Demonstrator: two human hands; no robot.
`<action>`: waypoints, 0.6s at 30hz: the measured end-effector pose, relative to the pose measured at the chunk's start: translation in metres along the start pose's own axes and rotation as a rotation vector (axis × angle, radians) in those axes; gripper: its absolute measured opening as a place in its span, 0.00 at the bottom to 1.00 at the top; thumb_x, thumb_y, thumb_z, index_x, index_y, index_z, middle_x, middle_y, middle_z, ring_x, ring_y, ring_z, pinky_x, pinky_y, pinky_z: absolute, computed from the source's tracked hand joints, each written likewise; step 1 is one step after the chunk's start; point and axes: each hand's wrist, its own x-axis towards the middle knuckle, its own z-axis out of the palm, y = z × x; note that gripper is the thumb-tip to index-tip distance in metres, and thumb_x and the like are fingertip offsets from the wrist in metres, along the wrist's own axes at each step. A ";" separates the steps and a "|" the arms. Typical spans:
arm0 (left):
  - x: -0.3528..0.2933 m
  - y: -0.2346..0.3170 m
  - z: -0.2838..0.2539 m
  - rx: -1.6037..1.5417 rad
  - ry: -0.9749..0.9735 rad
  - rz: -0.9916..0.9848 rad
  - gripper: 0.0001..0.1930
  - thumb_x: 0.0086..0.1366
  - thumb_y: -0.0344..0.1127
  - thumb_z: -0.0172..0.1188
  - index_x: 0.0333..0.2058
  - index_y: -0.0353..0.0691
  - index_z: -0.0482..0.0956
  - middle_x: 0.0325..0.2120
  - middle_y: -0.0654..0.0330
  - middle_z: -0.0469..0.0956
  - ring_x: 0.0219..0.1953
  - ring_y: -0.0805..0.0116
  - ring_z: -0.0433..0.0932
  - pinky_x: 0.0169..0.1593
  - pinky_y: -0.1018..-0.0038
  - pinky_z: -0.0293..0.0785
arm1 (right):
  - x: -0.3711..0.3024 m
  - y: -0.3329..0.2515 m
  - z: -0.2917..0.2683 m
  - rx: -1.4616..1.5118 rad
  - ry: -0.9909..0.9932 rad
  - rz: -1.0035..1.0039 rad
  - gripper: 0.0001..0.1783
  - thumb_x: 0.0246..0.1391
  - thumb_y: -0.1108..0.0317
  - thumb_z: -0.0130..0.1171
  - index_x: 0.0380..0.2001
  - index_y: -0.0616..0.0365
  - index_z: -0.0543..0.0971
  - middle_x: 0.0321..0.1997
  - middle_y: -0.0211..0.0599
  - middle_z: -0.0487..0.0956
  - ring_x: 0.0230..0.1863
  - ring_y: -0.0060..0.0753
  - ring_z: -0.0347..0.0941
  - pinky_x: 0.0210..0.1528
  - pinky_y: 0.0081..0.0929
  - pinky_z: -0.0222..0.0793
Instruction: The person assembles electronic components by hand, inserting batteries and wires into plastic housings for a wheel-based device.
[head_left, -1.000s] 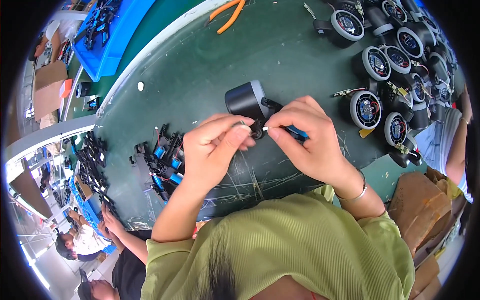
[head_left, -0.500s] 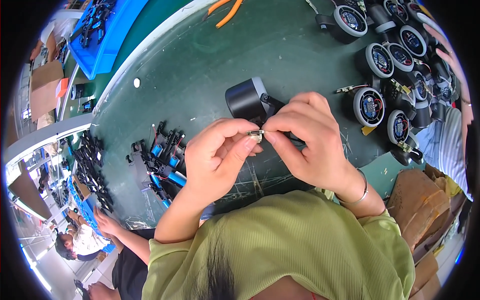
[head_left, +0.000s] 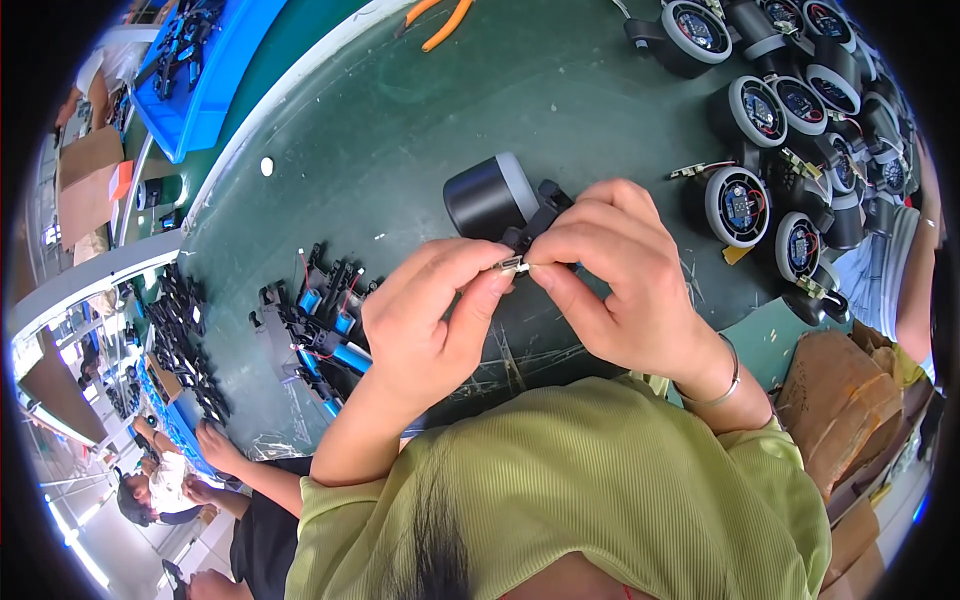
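My left hand [head_left: 425, 325] pinches a small pale circuit board [head_left: 513, 265] between thumb and forefinger, over the middle of the table. At the board's right end, the thumb and forefinger of my right hand [head_left: 630, 285] press together on a tiny part, perhaps a wire plug, mostly hidden by the fingertips. Just beyond my hands a black cylindrical lamp-like housing [head_left: 485, 200] with a grey rim lies on its side. Its black hinged bracket [head_left: 543, 212] reaches toward my fingers.
Several similar housings [head_left: 738, 207] with exposed boards crowd the right side. To the left lie black brackets with blue cylinders and wires [head_left: 345, 325]. Orange-handled pliers [head_left: 447, 25] and a blue bin [head_left: 195, 125] are at the back. Co-workers sit on both sides; a cardboard box [head_left: 835, 405] stands right.
The bracket by my fingers has turned up and shows more clearly, and the housing has shifted slightly left. The co-worker's hand at the right has drawn back from the housings. Both my pinches hold.
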 end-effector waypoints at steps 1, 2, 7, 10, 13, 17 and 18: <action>0.000 0.000 0.000 -0.013 -0.001 -0.014 0.08 0.57 0.22 0.59 0.36 0.30 0.76 0.28 0.54 0.77 0.27 0.70 0.78 0.31 0.79 0.74 | -0.001 0.000 0.002 -0.021 0.024 0.013 0.07 0.37 0.76 0.63 0.23 0.54 0.77 0.24 0.28 0.74 0.32 0.35 0.67 0.39 0.30 0.61; 0.000 0.000 0.002 -0.014 -0.002 -0.017 0.08 0.57 0.22 0.59 0.36 0.30 0.76 0.28 0.54 0.77 0.27 0.70 0.78 0.31 0.79 0.74 | -0.002 -0.001 0.004 -0.043 0.047 0.026 0.06 0.38 0.74 0.61 0.22 0.52 0.76 0.23 0.26 0.73 0.32 0.35 0.67 0.40 0.30 0.61; 0.002 -0.004 0.006 -0.239 0.069 -0.102 0.08 0.54 0.22 0.61 0.34 0.33 0.77 0.25 0.55 0.77 0.24 0.68 0.77 0.28 0.78 0.72 | 0.001 -0.002 0.005 -0.028 0.038 0.072 0.05 0.38 0.75 0.61 0.22 0.53 0.76 0.23 0.26 0.73 0.32 0.35 0.68 0.39 0.30 0.61; 0.005 -0.007 0.006 -0.055 0.061 0.000 0.08 0.54 0.21 0.61 0.34 0.32 0.77 0.25 0.55 0.77 0.24 0.68 0.77 0.28 0.78 0.72 | 0.003 -0.003 0.006 -0.070 0.045 0.055 0.05 0.37 0.75 0.60 0.23 0.54 0.76 0.23 0.28 0.73 0.32 0.36 0.68 0.39 0.31 0.61; 0.006 -0.004 0.003 -0.017 0.077 -0.005 0.08 0.53 0.22 0.62 0.33 0.34 0.77 0.25 0.56 0.77 0.24 0.67 0.77 0.28 0.77 0.72 | 0.004 -0.007 0.010 -0.083 0.081 0.040 0.06 0.37 0.76 0.60 0.23 0.55 0.76 0.24 0.30 0.73 0.32 0.37 0.68 0.39 0.32 0.61; 0.007 0.008 0.003 0.220 0.058 0.137 0.08 0.51 0.24 0.61 0.32 0.37 0.77 0.26 0.56 0.77 0.27 0.58 0.77 0.30 0.71 0.74 | -0.006 -0.020 0.010 0.015 0.089 0.174 0.08 0.38 0.80 0.60 0.27 0.59 0.77 0.27 0.38 0.75 0.33 0.43 0.70 0.39 0.36 0.63; 0.005 0.001 0.008 0.206 0.097 0.188 0.07 0.50 0.24 0.63 0.30 0.37 0.78 0.25 0.56 0.78 0.26 0.60 0.78 0.28 0.71 0.74 | -0.009 -0.023 0.009 0.000 0.092 0.203 0.08 0.39 0.81 0.59 0.27 0.60 0.77 0.28 0.39 0.75 0.33 0.44 0.70 0.39 0.35 0.64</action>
